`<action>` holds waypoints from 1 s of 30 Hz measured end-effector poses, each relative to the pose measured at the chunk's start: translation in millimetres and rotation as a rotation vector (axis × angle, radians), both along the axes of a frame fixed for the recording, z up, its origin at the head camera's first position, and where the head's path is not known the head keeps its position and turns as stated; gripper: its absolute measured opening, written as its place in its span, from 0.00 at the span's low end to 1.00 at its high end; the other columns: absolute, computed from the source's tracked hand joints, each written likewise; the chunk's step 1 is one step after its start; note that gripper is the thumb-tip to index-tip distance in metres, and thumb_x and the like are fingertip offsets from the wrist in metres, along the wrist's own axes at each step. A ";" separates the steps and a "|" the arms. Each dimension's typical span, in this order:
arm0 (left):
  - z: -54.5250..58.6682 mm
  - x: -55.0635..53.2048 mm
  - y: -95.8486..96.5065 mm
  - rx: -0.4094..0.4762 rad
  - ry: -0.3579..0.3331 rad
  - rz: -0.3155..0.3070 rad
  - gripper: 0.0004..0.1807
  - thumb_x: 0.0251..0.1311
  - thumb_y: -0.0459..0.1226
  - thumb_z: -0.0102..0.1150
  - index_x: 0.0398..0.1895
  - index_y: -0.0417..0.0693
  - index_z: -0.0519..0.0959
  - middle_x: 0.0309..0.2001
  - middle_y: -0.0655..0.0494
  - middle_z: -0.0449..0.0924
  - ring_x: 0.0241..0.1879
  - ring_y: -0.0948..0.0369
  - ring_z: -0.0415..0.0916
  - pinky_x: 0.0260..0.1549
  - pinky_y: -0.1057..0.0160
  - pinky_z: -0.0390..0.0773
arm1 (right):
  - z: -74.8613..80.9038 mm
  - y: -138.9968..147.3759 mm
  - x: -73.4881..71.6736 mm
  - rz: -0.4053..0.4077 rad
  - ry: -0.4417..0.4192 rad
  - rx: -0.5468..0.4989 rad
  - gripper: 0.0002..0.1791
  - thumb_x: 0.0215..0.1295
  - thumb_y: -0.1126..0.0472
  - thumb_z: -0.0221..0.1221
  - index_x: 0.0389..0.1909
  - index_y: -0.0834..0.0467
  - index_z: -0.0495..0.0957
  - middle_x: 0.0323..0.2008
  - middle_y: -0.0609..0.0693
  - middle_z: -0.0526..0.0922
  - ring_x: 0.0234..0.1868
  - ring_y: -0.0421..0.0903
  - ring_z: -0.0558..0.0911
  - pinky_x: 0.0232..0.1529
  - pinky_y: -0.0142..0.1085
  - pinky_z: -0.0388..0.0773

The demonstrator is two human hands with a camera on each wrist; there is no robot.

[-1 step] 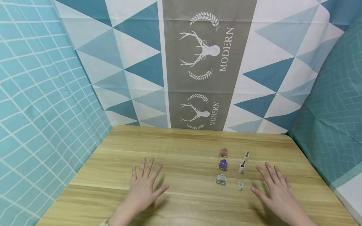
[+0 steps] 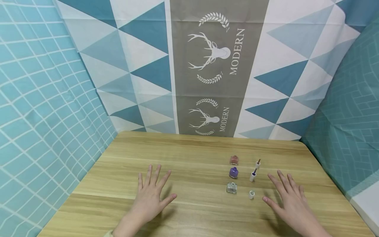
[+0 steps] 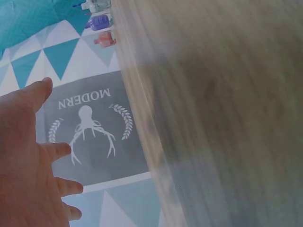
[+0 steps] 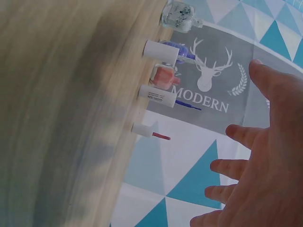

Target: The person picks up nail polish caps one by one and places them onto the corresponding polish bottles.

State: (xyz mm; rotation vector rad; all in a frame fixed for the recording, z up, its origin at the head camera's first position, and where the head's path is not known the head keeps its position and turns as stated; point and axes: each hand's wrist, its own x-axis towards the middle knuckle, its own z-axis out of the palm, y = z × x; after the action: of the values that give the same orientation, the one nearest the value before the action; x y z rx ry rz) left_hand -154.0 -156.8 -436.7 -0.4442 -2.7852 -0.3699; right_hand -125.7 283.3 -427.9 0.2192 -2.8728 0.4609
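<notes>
Three uncapped nail polish bottles stand in a column right of the table's middle: a pink bottle (image 2: 234, 160) farthest back, a purple bottle (image 2: 233, 172), and a clear bottle (image 4: 177, 18) with specks nearest. To their right, three white caps stand upside down with brushes pointing up: a cap with a reddish brush (image 4: 142, 129), a cap with a purple brush (image 4: 157, 95), and a nearer white cap (image 2: 251, 195). My left hand (image 2: 149, 200) hovers left of the bottles, fingers spread, holding nothing. Just right of the caps, my right hand (image 2: 290, 202) is spread and touches none of them.
The wooden table (image 2: 195, 210) has its back edge against a patterned cloth (image 2: 142, 65) with triangles and deer heads. A light-blue grid cloth (image 2: 38, 98) hangs at the left and a teal cloth (image 2: 349, 125) at the right.
</notes>
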 end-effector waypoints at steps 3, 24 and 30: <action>0.1 -0.3 0.7 0.004 -0.004 -0.006 0.43 0.54 0.63 0.56 0.71 0.59 0.58 0.74 0.45 0.42 0.73 0.43 0.29 0.63 0.32 0.32 | -0.9 0.9 -0.2 0.006 0.016 -0.015 0.45 0.60 0.39 0.58 0.73 0.50 0.50 0.71 0.66 0.50 0.71 0.69 0.42 0.55 0.75 0.41; 28.4 -30.4 66.5 0.298 -0.238 -0.251 0.54 0.41 0.66 0.64 0.73 0.61 0.54 0.71 0.52 0.57 0.68 0.48 0.54 0.60 0.38 0.59 | -0.1 6.8 -30.3 0.122 -0.047 -0.319 0.36 0.52 0.50 0.69 0.60 0.61 0.69 0.56 0.59 0.76 0.56 0.59 0.74 0.50 0.52 0.74; 26.3 -40.5 87.0 0.418 -0.363 -0.336 0.53 0.41 0.62 0.67 0.72 0.64 0.54 0.69 0.56 0.59 0.67 0.51 0.57 0.60 0.40 0.62 | -10.4 9.0 -39.0 0.206 -0.127 -0.395 0.36 0.51 0.52 0.69 0.60 0.61 0.69 0.55 0.57 0.77 0.55 0.56 0.76 0.50 0.48 0.76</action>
State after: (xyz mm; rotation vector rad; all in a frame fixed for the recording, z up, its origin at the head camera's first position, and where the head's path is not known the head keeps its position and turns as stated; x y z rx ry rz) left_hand -194.5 -69.8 -410.5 -0.8066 -2.8442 -1.1875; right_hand -164.7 292.3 -438.3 0.4304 -2.8120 1.1008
